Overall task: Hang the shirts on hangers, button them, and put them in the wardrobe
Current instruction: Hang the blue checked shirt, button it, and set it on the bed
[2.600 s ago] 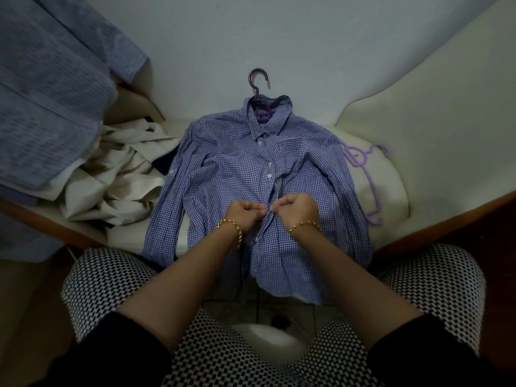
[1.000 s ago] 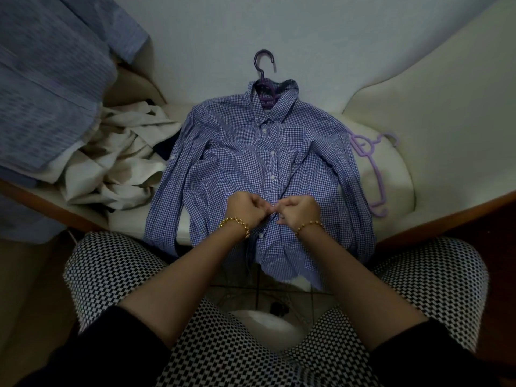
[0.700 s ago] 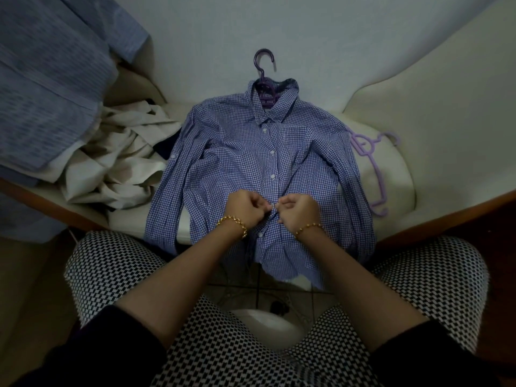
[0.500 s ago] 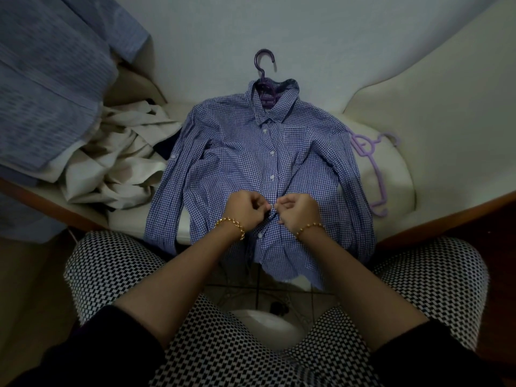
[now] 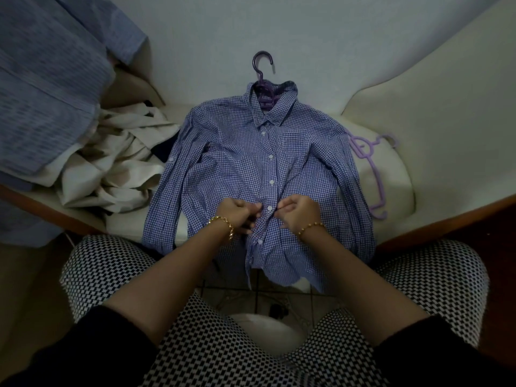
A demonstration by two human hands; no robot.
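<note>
Far left, a striped blue shirt (image 5: pixel 47 88) is draped over the seat's edge, and just beside it a crumpled cream garment (image 5: pixel 117 169) waits its turn. Centre stage, the checked shirt (image 5: pixel 237 163) lies flat, front up, on the cream cushion (image 5: pixel 399 191), already on its dark purple hanger (image 5: pixel 261 62), whose hook pokes out above the collar. This is the buttoning step, low on the front. The left hand (image 5: pixel 238 216) has its fingers curled in, pinching the placket edge; a white button (image 5: pixel 269 208) shows in the gap between the hands; the right hand (image 5: pixel 297 213) pinches the opposite edge just beside it. That button looks about seated, though I can't tell if it is fully through. Next, by my read, the hands drop to the lower button (image 5: pixel 259 242), where the hem gapes open, and line up hole and button before pushing through. Off right, a spare lilac hanger (image 5: pixel 374 169) lies on the cushion.
</note>
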